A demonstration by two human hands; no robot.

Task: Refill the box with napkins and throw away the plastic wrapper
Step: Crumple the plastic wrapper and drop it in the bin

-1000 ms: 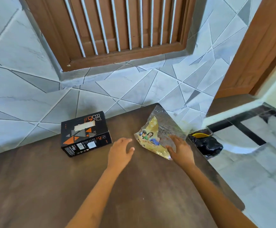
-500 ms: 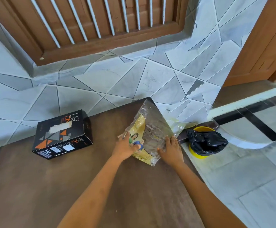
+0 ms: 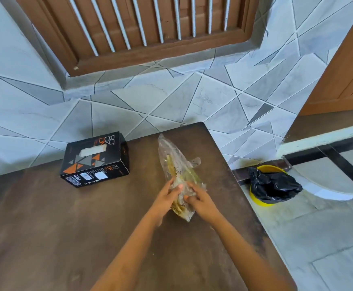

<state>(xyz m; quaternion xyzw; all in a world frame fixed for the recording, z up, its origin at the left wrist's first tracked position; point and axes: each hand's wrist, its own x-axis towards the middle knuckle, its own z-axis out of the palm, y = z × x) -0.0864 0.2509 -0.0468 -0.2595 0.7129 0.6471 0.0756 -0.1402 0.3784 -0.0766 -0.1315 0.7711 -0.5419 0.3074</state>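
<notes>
Brown table (image 3: 70,234), left hand (image 3: 164,200) and right hand (image 3: 200,201) both gripping a clear plastic wrapper (image 3: 176,164) with yellow print, its writing unreadable, lifted on edge, black tissue box (image 3: 95,159) with orange triangles behind-left, lettering illegible, yellow bin (image 3: 273,186) with black liner on the floor, right.

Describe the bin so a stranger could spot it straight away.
Start at the brown table and look past its right edge, down to the pale floor. There, by the tiled wall, stands a round yellow bin; only it is lined with a crumpled black bag.
</notes>
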